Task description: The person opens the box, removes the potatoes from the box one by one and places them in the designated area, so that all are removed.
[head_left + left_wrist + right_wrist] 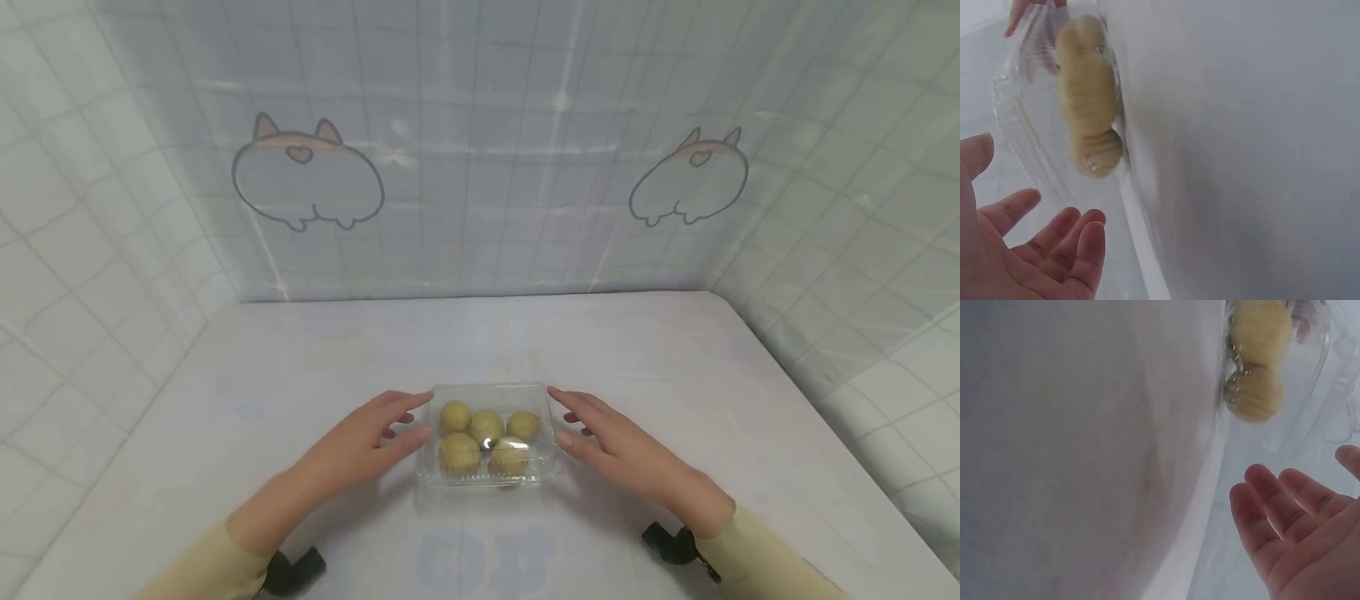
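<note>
A clear plastic clamshell box (pixel 491 390) sits on the white table with its lid down. Several round yellow-beige balls (pixel 459 454), like dough balls or small buns, lie inside in two rows. My left hand (pixel 378 437) is at the box's left side, fingers spread and relaxed, fingertips right at the wall. On the opposite side my right hand (pixel 611 442) mirrors it, thumb and fingers apart beside the right wall. In the left wrist view the balls (pixel 1088 94) show ridged by the plastic, beyond the loosely bent fingers. Neither palm holds anything.
The white table (pixel 480 342) meets a tiled-pattern backdrop (pixel 495 167) at the back, with similar walls on both sides. Cartoon animal outlines (pixel 307 179) are printed on the backdrop. Black wrist-worn devices (pixel 296 573) show below both forearms.
</note>
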Action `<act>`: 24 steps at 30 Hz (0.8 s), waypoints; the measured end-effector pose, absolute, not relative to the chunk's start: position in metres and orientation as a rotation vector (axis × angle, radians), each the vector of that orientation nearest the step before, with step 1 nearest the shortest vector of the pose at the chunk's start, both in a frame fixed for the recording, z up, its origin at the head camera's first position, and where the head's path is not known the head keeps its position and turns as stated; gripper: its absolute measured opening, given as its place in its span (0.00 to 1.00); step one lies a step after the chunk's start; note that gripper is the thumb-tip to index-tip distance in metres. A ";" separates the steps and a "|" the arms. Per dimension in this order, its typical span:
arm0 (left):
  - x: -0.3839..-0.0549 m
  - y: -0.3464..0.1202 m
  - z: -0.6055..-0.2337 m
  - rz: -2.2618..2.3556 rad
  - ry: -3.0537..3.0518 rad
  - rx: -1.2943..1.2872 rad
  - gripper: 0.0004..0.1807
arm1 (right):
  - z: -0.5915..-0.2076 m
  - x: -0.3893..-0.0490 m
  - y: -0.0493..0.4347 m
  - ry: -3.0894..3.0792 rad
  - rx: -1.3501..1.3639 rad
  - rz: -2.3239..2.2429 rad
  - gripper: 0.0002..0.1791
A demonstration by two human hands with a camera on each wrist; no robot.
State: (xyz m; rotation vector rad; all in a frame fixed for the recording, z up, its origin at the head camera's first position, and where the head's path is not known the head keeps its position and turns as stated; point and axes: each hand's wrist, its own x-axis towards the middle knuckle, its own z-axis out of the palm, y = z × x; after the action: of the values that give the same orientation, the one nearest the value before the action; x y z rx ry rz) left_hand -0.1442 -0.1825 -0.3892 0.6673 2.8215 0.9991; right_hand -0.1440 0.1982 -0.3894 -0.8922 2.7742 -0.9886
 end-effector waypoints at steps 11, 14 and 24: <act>-0.124 -0.178 -0.395 1.185 2.718 0.692 0.39 | -0.391 -0.124 0.205 2.689 -0.963 -1.046 0.36; -0.121 -0.176 -0.396 1.220 2.694 0.687 0.41 | -0.392 -0.119 0.204 2.669 -0.982 -1.071 0.37; -0.109 -0.172 -0.394 1.245 2.630 0.654 0.53 | -0.395 -0.108 0.200 2.686 -1.025 -1.111 0.36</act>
State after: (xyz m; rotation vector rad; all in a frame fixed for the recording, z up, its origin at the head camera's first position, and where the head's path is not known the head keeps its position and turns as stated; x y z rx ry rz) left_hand -0.1093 -0.1725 -0.3938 0.6539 2.6304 1.2452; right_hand -0.1082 0.2004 -0.3954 -1.0247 2.6858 -1.1114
